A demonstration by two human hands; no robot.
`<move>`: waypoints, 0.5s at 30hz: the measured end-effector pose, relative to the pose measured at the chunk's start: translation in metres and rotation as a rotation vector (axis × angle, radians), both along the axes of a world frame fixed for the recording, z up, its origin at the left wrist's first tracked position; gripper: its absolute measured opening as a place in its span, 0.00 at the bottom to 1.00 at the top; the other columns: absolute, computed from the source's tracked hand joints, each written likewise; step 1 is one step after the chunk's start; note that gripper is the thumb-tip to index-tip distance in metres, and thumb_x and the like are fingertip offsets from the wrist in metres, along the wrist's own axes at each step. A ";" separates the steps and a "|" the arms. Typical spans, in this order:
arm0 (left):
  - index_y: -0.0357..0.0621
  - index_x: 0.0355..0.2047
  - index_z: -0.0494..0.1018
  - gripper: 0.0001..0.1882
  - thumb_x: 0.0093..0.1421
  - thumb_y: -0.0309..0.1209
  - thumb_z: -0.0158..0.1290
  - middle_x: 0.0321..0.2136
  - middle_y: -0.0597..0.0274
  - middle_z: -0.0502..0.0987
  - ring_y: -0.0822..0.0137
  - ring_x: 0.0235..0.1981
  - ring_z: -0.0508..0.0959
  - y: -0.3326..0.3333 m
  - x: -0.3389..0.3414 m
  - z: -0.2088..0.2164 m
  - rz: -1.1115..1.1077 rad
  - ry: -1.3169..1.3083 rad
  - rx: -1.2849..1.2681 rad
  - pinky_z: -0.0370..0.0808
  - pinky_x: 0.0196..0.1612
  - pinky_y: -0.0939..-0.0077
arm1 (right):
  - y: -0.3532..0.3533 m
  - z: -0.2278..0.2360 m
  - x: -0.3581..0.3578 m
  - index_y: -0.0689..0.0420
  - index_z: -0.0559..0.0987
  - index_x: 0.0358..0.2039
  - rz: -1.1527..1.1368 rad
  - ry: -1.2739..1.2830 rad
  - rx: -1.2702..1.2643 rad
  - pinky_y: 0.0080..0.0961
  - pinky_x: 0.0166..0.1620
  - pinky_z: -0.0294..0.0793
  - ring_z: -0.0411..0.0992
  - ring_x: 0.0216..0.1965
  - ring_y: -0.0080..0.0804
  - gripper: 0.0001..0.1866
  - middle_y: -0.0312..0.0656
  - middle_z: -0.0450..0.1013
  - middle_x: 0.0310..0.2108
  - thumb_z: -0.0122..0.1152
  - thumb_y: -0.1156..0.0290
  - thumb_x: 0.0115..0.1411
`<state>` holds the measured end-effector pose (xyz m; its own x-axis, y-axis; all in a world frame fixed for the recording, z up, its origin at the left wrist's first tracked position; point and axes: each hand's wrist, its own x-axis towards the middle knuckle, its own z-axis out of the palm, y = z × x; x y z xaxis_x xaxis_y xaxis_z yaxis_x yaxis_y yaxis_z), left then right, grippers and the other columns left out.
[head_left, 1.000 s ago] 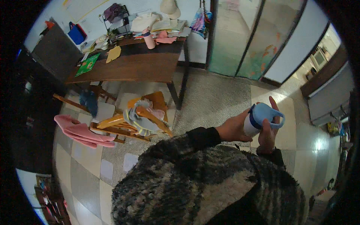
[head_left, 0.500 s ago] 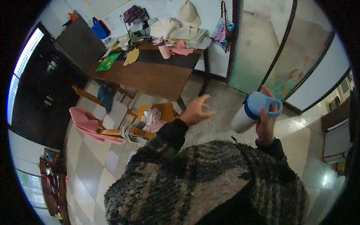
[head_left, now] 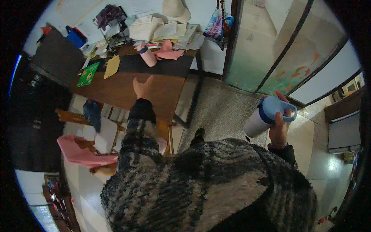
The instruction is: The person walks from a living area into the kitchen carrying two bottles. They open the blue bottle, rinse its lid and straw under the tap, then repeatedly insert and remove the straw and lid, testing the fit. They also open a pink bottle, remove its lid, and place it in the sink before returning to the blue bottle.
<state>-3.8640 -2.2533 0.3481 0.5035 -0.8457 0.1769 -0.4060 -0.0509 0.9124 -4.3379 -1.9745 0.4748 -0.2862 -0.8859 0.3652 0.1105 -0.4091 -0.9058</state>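
Note:
My right hand (head_left: 279, 129) grips a white water bottle (head_left: 255, 123) by the loop of its light blue lid (head_left: 275, 107); a dark blue band circles the bottle's neck. Out over the brown desk (head_left: 116, 87) reaches my left hand (head_left: 143, 88), thumb and fingers spread, nothing in it. Just beyond those fingers a pink bottle (head_left: 148, 57) with a dark band stands on the desk's black strip. A pink cloth (head_left: 168, 51) lies beside that bottle. To the left are a yellow piece of paper or cloth (head_left: 112, 67) and a green booklet (head_left: 88, 74).
Papers (head_left: 181, 31) and a folded cream cloth (head_left: 145, 28) are piled at the desk's back. Wooden chairs, one with a pink garment (head_left: 83, 150), stand at the near left. A glass door (head_left: 270, 42) rises at the far right. A patterned bag (head_left: 218, 25) hangs on the wall.
My left hand has moved left and forward from beside the desk to over it, toward the pink bottle. The right hand keeps hold of the white bottle, shifted slightly right. I have come nearer the desk.

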 end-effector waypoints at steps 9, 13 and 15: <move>0.25 0.65 0.54 0.66 0.38 0.58 0.72 0.63 0.35 0.61 0.47 0.64 0.63 -0.253 0.058 -0.070 -0.047 -0.065 0.126 0.64 0.64 0.57 | -0.138 0.013 0.054 0.61 0.62 0.65 -0.240 0.110 0.154 0.38 0.58 0.70 0.69 0.56 0.44 0.40 0.52 0.66 0.57 0.62 0.55 0.55; 0.24 0.61 0.58 0.61 0.38 0.55 0.73 0.58 0.41 0.67 0.54 0.62 0.65 -0.336 0.042 -0.085 -0.245 0.007 -0.108 0.65 0.61 0.57 | -0.165 0.021 0.045 0.61 0.62 0.64 -0.328 0.042 0.211 0.37 0.57 0.70 0.69 0.55 0.42 0.40 0.51 0.67 0.55 0.63 0.58 0.53; 0.26 0.58 0.61 0.54 0.39 0.50 0.74 0.55 0.46 0.71 0.57 0.60 0.67 -0.383 0.021 -0.085 -0.372 0.186 -0.124 0.67 0.59 0.59 | -0.179 0.028 0.035 0.60 0.62 0.64 -0.377 0.035 0.222 0.36 0.57 0.70 0.69 0.54 0.40 0.40 0.50 0.67 0.54 0.64 0.60 0.53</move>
